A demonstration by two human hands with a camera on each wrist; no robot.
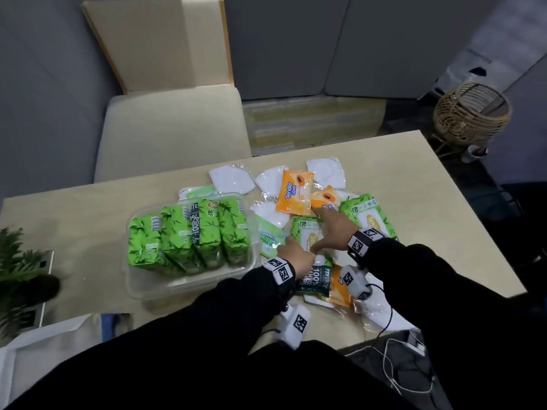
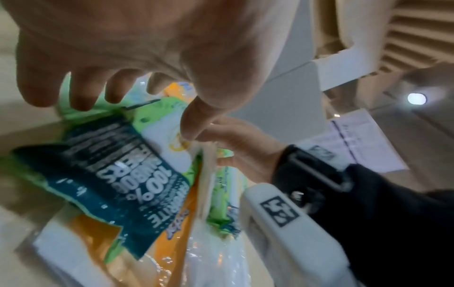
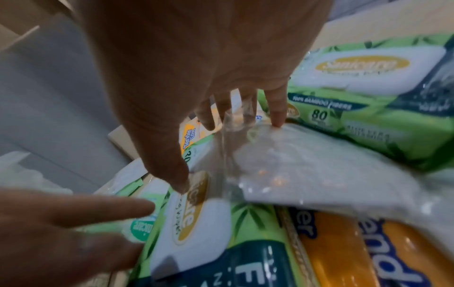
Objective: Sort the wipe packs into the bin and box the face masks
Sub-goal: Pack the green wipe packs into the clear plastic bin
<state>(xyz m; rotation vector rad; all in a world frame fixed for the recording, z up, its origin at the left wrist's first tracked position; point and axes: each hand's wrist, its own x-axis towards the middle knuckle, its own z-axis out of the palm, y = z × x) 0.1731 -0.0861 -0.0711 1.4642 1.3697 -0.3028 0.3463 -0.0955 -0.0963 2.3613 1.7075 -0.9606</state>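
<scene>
A green wipe pack with a white lid and a dark teal end lies in the middle of the pile on the table. My left hand touches its left end with fairly straight fingers. My right hand is spread over it. The thumb rests on the lid, and the fingers rest on a wrapped white face mask that lies across the pack. A clear plastic bin to the left holds several green packs standing on edge. Orange packs and more masks lie beyond my hands.
Another green pack lies to the right of my hands. A beige chair stands at the table's far side. A plant is at the left edge, a wicker basket on the floor at the right, and cables near the front edge.
</scene>
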